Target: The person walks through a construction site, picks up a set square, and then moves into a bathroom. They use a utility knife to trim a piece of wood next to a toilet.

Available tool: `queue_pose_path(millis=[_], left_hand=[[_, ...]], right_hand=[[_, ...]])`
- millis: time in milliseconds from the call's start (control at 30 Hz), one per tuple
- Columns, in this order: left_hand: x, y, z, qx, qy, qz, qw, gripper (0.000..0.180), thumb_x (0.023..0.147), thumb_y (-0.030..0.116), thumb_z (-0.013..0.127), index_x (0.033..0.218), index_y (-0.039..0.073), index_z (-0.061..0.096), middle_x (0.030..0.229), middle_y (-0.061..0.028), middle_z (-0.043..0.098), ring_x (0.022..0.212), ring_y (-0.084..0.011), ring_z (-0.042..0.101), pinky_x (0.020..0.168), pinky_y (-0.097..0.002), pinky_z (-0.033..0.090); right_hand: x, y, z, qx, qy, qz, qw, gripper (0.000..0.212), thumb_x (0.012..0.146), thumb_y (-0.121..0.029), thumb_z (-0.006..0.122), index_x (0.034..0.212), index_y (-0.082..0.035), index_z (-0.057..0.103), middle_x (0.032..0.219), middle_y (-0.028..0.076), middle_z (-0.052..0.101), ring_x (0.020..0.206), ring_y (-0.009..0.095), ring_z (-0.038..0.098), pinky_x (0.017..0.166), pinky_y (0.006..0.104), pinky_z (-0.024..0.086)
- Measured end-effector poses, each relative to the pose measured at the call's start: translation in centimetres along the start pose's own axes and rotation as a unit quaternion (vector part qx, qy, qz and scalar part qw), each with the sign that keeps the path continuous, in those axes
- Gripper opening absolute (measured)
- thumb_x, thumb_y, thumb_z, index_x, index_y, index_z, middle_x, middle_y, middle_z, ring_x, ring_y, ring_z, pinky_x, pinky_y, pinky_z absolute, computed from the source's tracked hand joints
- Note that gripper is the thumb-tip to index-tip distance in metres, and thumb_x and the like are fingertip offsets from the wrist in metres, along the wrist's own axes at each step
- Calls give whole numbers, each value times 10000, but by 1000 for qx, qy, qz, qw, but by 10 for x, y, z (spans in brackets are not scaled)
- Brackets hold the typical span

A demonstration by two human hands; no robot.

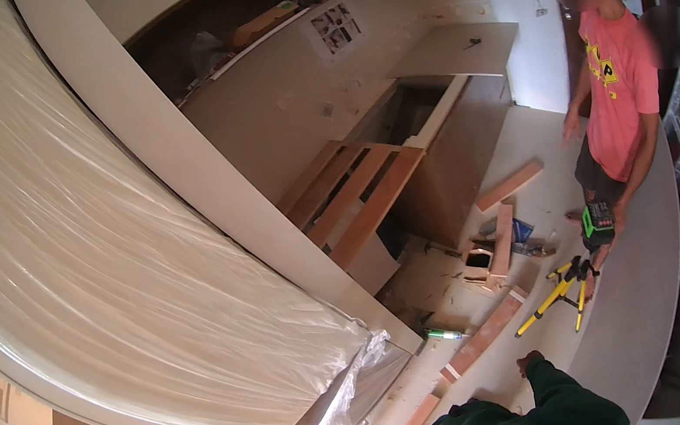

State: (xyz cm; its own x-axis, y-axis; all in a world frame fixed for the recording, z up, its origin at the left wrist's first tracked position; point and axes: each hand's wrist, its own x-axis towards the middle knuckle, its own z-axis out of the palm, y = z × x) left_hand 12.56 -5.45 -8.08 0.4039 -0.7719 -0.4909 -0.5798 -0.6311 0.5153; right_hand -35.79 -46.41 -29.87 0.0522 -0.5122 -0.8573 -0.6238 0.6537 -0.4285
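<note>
From the lower edge comes a dark green sleeve (562, 403), with my right hand (531, 360) at its end, above the light floor. Dark and small in the picture, its fingers do not show clearly enough to tell open from closed. No object can be made out in it. Close by lies a long reddish wooden board (486, 336). My left hand is out of the picture. Ahead to the right stands a yellow and black tripod (559, 296). A person in a pink shirt (624, 86) has a hand at a green and black box-shaped device (598, 220) just above it.
Wood offcuts (503, 241) and a green and white tube (443, 333) litter the floor. An opened cabinet (449, 174) carries wooden slats (369, 199) and a grey panel (456, 50). Plastic sheeting (120, 272) covers a tall unit at left. A curved grey top (645, 281) borders the right.
</note>
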Motion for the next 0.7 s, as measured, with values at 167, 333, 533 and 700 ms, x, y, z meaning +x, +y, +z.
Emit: queue_pose_path(millis=[167, 333, 533, 700], left_hand=[[4, 49, -36, -15, 10, -48, 999, 254, 906, 338, 653, 986, 115, 744, 897, -63, 740, 719, -199, 687, 675, -356, 554], [22, 70, -31, -12, 1, -43, 999, 261, 919, 342, 625, 968, 112, 739, 890, -65, 740, 703, -211, 687, 660, -370, 551], [25, 57, -36, 31, -29, -33, 999, 277, 935, 348, 593, 946, 108, 733, 882, -67, 739, 683, -226, 687, 642, -386, 547], [-17, -42, -40, 269, -92, 49, 957, 296, 948, 352, 565, 927, 105, 727, 876, -69, 738, 667, -238, 688, 627, -399, 544]], right_hand=[[7, -52, 62, -159, -88, -99, 978, 271, 949, -270, 529, 1037, -20, 586, 779, 148, 679, 622, 270, 672, 574, 399, 561], [37, -59, 123, -363, -51, -238, 900, 348, 971, -345, 459, 1015, -43, 626, 860, 142, 658, 776, 302, 635, 710, 455, 505], [6, -41, 143, -460, -5, -274, 845, 488, 1004, -404, 364, 1279, -91, 617, 1315, 150, 627, 1172, 352, 602, 1054, 464, 442], [-54, 26, 85, -344, 178, -153, 909, 633, 971, -545, 351, 988, -56, 754, 935, 194, 726, 988, 340, 686, 964, 462, 487]])
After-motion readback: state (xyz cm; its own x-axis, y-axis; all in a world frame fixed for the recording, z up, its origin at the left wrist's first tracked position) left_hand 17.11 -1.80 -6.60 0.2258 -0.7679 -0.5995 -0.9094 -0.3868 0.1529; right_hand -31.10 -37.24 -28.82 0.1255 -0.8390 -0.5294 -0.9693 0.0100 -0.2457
